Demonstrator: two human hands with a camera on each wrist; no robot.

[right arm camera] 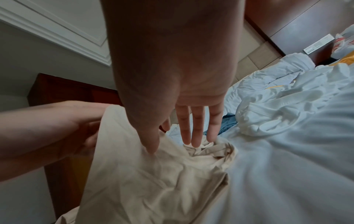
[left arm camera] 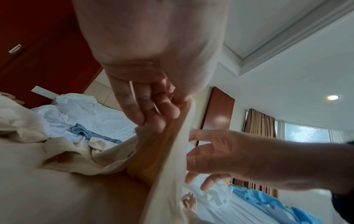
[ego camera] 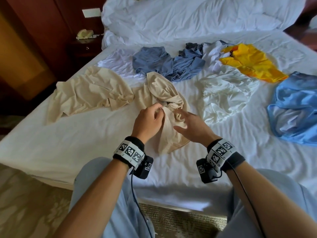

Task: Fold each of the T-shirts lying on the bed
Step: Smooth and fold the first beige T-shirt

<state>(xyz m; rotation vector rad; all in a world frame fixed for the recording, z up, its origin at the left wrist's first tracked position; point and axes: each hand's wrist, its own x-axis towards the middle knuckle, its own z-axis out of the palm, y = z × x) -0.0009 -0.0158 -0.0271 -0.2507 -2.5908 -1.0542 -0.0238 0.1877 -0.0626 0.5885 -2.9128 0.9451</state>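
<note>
1. Nearest to the person, close to the front edge of the bed (ego camera: 51,152), lies a crumpled beige T-shirt (ego camera: 169,134). The left hand (ego camera: 148,120) pinches a fold of it between thumb and curled fingers (left arm camera: 151,119) and lifts that edge a little.
2. The right hand (ego camera: 192,125) is just beside it, with fingers (right arm camera: 197,128) straight and spread. The fingertips reach into a bunched part of the same shirt, but they hold nothing.
3. I judge that the step in hand is the opening of this first shirt, before any fold is made. The next move probably calls for the right hand to take a second edge, so that both hands can spread the cloth flat on the sheet.
4. Farther to the left edge lies a second beige shirt (ego camera: 89,93). A white shirt (ego camera: 224,97) lies in the middle, and a light blue shirt (ego camera: 296,107) lies near the right edge.
5. Behind these are two grey-blue shirts (ego camera: 168,64) and a yellow shirt (ego camera: 252,64). The white duvet (ego camera: 188,18) is heaped at the far edge. None of the shirts is folded yet.
6. Only the head view shows all the shirts together. The left wrist view shows the pinch from below, and the right wrist view shows the open palm over the cloth.
</note>
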